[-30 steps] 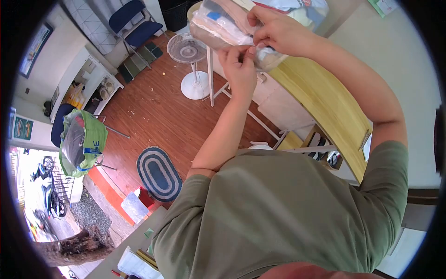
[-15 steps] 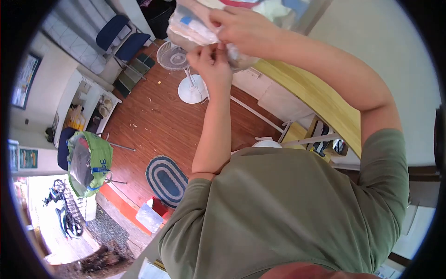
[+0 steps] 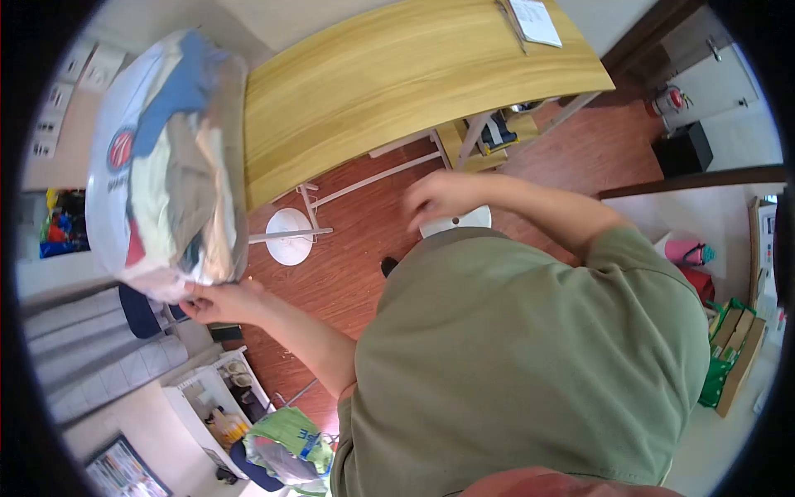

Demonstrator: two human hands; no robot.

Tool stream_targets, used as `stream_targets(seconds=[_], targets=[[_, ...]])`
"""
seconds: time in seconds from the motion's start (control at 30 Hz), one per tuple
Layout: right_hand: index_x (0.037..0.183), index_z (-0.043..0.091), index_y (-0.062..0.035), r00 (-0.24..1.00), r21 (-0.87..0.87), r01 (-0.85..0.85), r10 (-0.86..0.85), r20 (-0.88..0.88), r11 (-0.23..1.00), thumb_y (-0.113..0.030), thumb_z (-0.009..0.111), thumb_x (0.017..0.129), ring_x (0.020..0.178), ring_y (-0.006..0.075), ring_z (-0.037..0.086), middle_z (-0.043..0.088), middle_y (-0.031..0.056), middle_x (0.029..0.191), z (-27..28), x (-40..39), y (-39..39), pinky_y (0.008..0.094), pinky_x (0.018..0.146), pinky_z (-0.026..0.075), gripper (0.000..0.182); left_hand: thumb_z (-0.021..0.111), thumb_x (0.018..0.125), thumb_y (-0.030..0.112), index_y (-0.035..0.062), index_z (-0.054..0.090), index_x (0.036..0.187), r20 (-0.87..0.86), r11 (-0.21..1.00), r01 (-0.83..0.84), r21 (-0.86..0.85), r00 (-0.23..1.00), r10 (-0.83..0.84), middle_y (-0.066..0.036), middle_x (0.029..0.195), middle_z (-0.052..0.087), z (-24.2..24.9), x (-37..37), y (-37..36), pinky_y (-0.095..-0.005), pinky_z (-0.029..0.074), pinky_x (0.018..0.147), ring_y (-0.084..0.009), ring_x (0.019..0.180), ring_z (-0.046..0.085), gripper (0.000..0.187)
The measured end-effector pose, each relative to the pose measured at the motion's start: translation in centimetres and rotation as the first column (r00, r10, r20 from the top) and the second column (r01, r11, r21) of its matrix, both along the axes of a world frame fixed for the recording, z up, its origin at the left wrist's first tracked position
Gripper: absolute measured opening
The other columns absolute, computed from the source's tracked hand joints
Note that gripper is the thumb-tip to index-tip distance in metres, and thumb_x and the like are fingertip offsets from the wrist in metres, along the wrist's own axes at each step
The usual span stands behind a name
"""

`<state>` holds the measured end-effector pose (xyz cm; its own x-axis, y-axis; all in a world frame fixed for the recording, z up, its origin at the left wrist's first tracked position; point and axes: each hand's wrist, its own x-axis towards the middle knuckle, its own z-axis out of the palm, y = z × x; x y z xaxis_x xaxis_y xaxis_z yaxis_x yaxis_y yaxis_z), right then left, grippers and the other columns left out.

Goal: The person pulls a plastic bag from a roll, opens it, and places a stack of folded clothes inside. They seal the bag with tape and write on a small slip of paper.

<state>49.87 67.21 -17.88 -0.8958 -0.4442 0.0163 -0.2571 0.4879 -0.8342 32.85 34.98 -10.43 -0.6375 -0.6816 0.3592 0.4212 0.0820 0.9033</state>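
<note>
A clear plastic bin [image 3: 238,166] full of folded clothes [image 3: 178,174] stands at the left end of the wooden table. White, beige, blue and red fabric shows in it, and a round red logo is on the white piece. My left hand [image 3: 217,303] is at the bin's near lower corner, its fingers closed on the edge. In front of my body, above a white stool [image 3: 464,222], hangs my right hand [image 3: 443,197]. It is away from the bin, and motion smears its fingers; I see no object in it.
The wooden table [image 3: 373,74] runs across the top, with a notepad [image 3: 534,21] and a pen [image 3: 515,29] at its far right. Below it are a fan base [image 3: 290,236] and a shelf. A green bag [image 3: 290,443] sits on a chair at lower left.
The view has swung to the right, bringing the table and the whole bin into sight. My right hand has left the plastic and come back toward my body; my left hand stays low at the bin.
</note>
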Motion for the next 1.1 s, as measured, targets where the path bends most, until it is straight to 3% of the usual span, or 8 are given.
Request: stream_targets(seconds=[0.1,0.2,0.3,0.5,0.9,0.97,1.0,1.1], targets=[[0.101,0.073,-0.0083,0.492,0.474,0.759,-0.870,0.030,0.446,-0.025,0.065,0.085,0.091,0.0316,0.067,0.070,0.0180,0.094,-15.1,9.0,14.0,0.0443,0.079,0.053,0.025,0.066,0.093,0.029,-0.0012,0.040,0.131,-0.059,0.999,0.037,-0.001,0.998,-0.037,-0.020,0.127,0.049,-0.2,-0.5,-0.9,-0.0408,0.048,0.093,-0.0300,0.114,0.053,0.055],[0.103,0.071,-0.0048,0.132,0.507,0.861,-0.978,-0.161,0.033,-0.026,0.066,0.088,0.091,0.0276,0.068,0.070,0.0171,0.096,-19.0,13.0,21.6,0.0369,0.078,0.052,0.026,0.066,0.092,0.025,0.0018,0.043,0.129,-0.124,0.997,0.062,0.038,0.991,-0.057,-0.017,0.124,0.052,-0.3,-1.4,-2.1,-0.0414,0.051,0.091,-0.0290,0.110,0.056,0.050],[0.106,0.070,-0.0017,0.018,0.107,0.993,-0.950,0.310,0.054,-0.020,0.069,0.089,0.092,0.0212,0.066,0.071,0.0121,0.100,-21.0,10.8,23.1,0.0328,0.081,0.050,0.025,0.068,0.089,0.021,0.0027,0.041,0.130,-0.130,0.972,0.205,0.113,0.973,-0.190,-0.018,0.125,0.052,-0.4,-2.6,-4.2,-0.0449,0.052,0.090,-0.0308,0.106,0.058,0.052],[0.105,0.067,-0.0010,0.002,-0.063,0.997,-0.873,0.488,-0.033,-0.007,0.075,0.082,0.090,0.0164,0.063,0.070,0.0055,0.100,-31.9,6.2,26.3,0.0303,0.080,0.049,0.025,0.064,0.094,0.019,0.0046,0.040,0.128,-0.137,0.941,0.308,0.138,0.947,-0.290,-0.020,0.127,0.053,-1.1,-3.6,-6.5,-0.0525,0.051,0.092,-0.0344,0.108,0.058,0.045],[0.079,0.056,-0.0125,0.064,-0.195,0.967,-0.580,0.812,-0.166,-0.011,0.058,0.093,0.054,0.0098,0.053,0.057,-0.0001,0.067,-25.0,12.2,20.0,0.0193,0.044,0.041,0.014,0.050,0.095,0.019,0.0126,0.041,0.132,-0.023,0.922,0.329,0.205,0.943,-0.331,-0.014,0.131,0.050,-0.8,-3.3,-6.2,-0.0551,0.047,0.097,-0.0330,0.118,0.052,0.039],[0.092,0.064,-0.0092,0.233,0.423,0.838,-0.928,0.291,0.343,-0.016,0.053,0.092,0.079,0.0246,0.064,0.066,0.0107,0.088,-26.6,13.5,22.5,0.0362,0.066,0.052,0.012,0.056,0.093,0.005,0.0174,0.036,0.134,-0.132,0.898,0.358,0.256,0.933,-0.335,-0.014,0.132,0.048,-1.8,-4.0,-6.5,-0.0539,0.049,0.095,-0.0333,0.118,0.052,0.048],[0.102,0.068,-0.0070,0.412,0.784,0.594,-0.905,-0.106,0.179,-0.018,0.051,0.091,0.097,0.0325,0.068,0.070,0.0170,0.103,-24.5,13.6,22.3,0.0443,0.082,0.053,0.023,0.062,0.092,0.009,0.0186,0.026,0.139,-0.130,0.921,0.288,0.261,0.956,-0.263,-0.014,0.137,0.044,-2.1,-4.2,-6.5,-0.0532,0.048,0.095,-0.0331,0.119,0.051,0.059],[0.109,0.070,-0.0060,0.863,0.967,-0.108,-0.461,0.207,0.232,-0.017,0.056,0.086,0.103,0.0352,0.066,0.067,0.0201,0.111,-20.8,8.6,23.6,0.0433,0.086,0.053,0.029,0.063,0.093,0.011,0.0155,0.014,0.143,-0.141,0.902,0.306,0.306,0.951,-0.274,-0.016,0.142,0.035,-1.5,-3.7,-6.0,-0.0481,0.046,0.100,-0.0298,0.124,0.046,0.070]])
